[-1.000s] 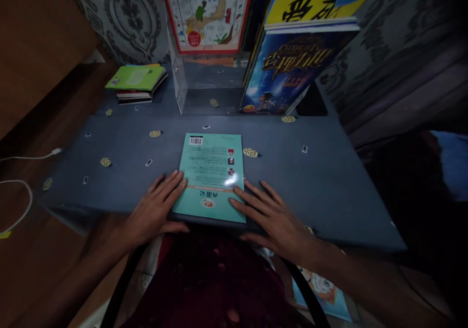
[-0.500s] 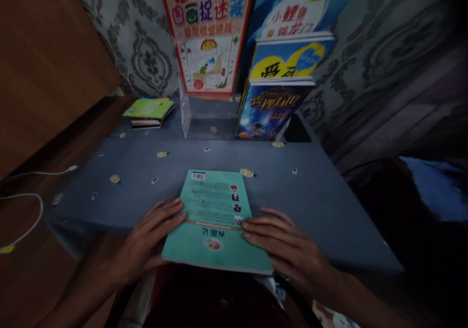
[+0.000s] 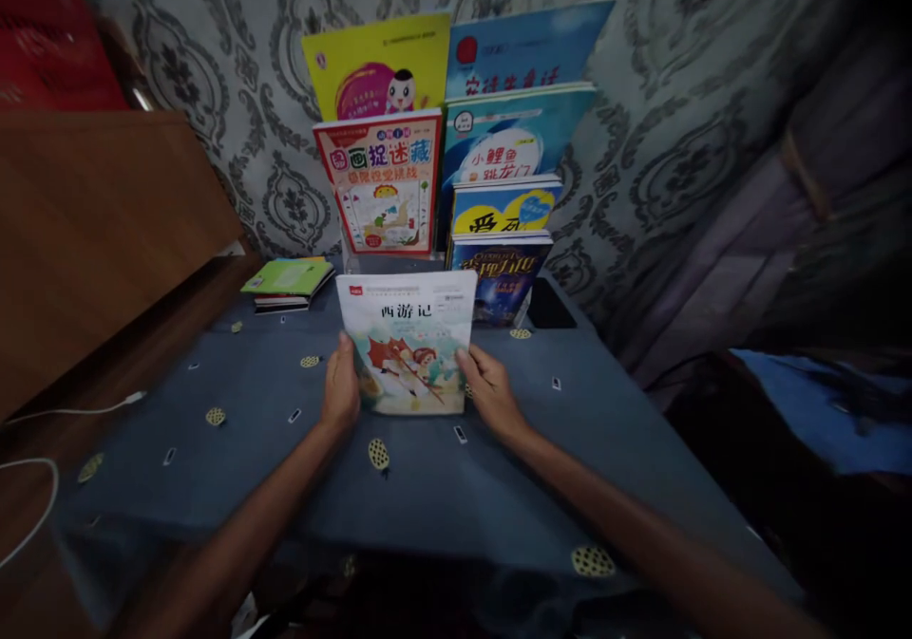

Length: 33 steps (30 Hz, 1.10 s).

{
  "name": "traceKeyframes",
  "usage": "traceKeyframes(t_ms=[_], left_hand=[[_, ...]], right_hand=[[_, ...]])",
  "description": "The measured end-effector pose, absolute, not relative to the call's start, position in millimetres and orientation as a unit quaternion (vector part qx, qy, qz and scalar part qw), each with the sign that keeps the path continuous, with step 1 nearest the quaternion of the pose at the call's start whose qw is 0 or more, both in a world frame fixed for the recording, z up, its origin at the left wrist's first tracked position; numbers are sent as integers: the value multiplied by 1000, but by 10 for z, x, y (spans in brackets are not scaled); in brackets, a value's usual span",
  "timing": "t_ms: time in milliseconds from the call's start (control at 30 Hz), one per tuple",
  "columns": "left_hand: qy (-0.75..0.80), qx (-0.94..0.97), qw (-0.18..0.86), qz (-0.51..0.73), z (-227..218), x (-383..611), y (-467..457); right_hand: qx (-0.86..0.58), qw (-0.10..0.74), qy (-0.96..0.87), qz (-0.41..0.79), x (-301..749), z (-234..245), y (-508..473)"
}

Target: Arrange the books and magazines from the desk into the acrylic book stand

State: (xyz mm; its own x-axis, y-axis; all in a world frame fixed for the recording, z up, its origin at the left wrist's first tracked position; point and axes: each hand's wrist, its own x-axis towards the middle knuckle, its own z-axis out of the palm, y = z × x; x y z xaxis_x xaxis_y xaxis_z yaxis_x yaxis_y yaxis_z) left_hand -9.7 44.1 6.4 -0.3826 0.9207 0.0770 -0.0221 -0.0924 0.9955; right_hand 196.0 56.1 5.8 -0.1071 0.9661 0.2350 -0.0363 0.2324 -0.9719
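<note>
Between my two hands stands a book (image 3: 409,354), roughly upright, its illustrated white and green front cover towards me. My left hand (image 3: 342,385) grips its left edge, thumb on the front and the other fingers hidden behind. On the right edge, my right hand (image 3: 491,392) holds it the same way. Right behind it are a red picture book (image 3: 385,193) and a dark blue book (image 3: 503,278), both standing in a rack that the held book partly hides. I cannot tell whether the held book's lower edge touches the table.
Behind these stand a yellow book (image 3: 377,60), teal book (image 3: 513,136) and blue book (image 3: 531,46). A small pile of books (image 3: 289,278) lies on the blue tablecloth (image 3: 263,468) at left. A dark flat object (image 3: 550,305) is right of the rack. A white cable (image 3: 78,411) runs at far left.
The book lay flat near me with its teal back cover up; now it is raised, front cover showing, and farther forward by the rack. Both hands moved forward with it. The view has tilted up.
</note>
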Motion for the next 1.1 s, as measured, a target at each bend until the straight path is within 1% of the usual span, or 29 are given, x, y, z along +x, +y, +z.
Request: traceKeyframes(t_ms=[100,167,300,400,467,533,633,700,733,800,867,1000,1033,1100], left_hand=[[498,299,459,672,95,30,545],[482,277,501,663,80,38,547],[517,249,546,610,-5,-110,506],[582,278,561,519,-15,-329,518],[655,398,493,412,31,-511,536],[700,524,376,307,107,-690,537],[721,637,198,189,218,-857,506],[711,685,103,119,247,-866,499],[697,707,67,99,242,-845,510],[660,741,24,121,194,-774,570],[616,768,-4,174,106,-695,666],[578,783,7,231,-126,-603,832],[578,782,16,234,-182,-599,851],[580,778,23,240,-277,-608,860]], right_hand=[[-404,545,-493,545,1849,41,597],[-407,529,-468,579,1830,8,578],[-425,479,-462,614,1868,-80,515],[-445,428,-485,619,1895,-144,522],[-471,386,-511,607,1912,-177,563],[-493,341,-553,579,1952,-191,618],[-503,286,-620,531,2085,-167,693],[-515,271,-670,461,2187,-116,717],[-525,269,-699,405,2220,-82,720],[-529,265,-757,276,2202,-6,708],[-501,256,-804,192,2040,60,688],[-353,219,-893,173,1422,72,733],[-330,200,-906,176,1275,47,771],[-328,169,-915,163,1077,-23,865]])
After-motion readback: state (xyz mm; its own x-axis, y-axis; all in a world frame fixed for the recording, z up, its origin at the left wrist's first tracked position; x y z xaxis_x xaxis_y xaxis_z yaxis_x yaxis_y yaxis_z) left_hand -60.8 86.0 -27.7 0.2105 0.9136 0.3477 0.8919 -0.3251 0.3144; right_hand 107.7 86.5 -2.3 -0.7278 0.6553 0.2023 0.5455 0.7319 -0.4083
